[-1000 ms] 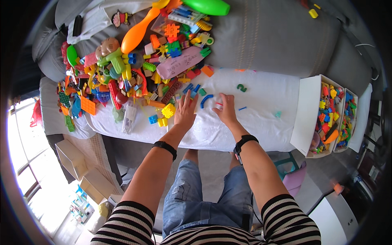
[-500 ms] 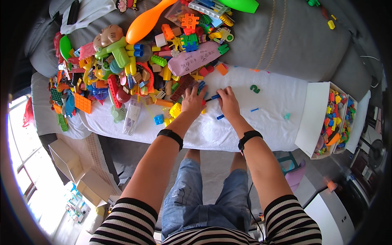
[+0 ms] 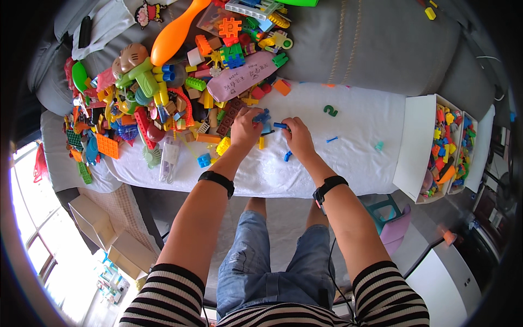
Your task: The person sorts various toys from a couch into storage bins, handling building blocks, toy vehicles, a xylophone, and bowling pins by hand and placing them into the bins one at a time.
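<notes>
At the right edge of a toy heap (image 3: 180, 103), my left hand (image 3: 246, 131) pinches a blue toy piece (image 3: 262, 116) between its fingertips. Beside it my right hand (image 3: 297, 137) is closed on a small dark-blue piece (image 3: 280, 126). The two hands are apart. A thin black piece (image 3: 267, 132) lies between them, and a yellow block (image 3: 261, 143) sits just below. Another blue piece (image 3: 287, 156) rests on the white cloth under my right hand. Close to my left wrist are a yellow brick (image 3: 223, 145) and a light-blue block (image 3: 204, 160).
A green curved piece (image 3: 330, 110), a small blue stick (image 3: 332, 140) and a teal piece (image 3: 379, 146) are scattered on the white cloth (image 3: 354, 169). White boxes of toys (image 3: 442, 150) stand at the right. Behind the cloth rises a grey sofa back (image 3: 381, 49).
My left hand has shifted left and now holds up a blue piece. My right hand has moved slightly left with its dark-blue piece. The whole view has shifted a little.
</notes>
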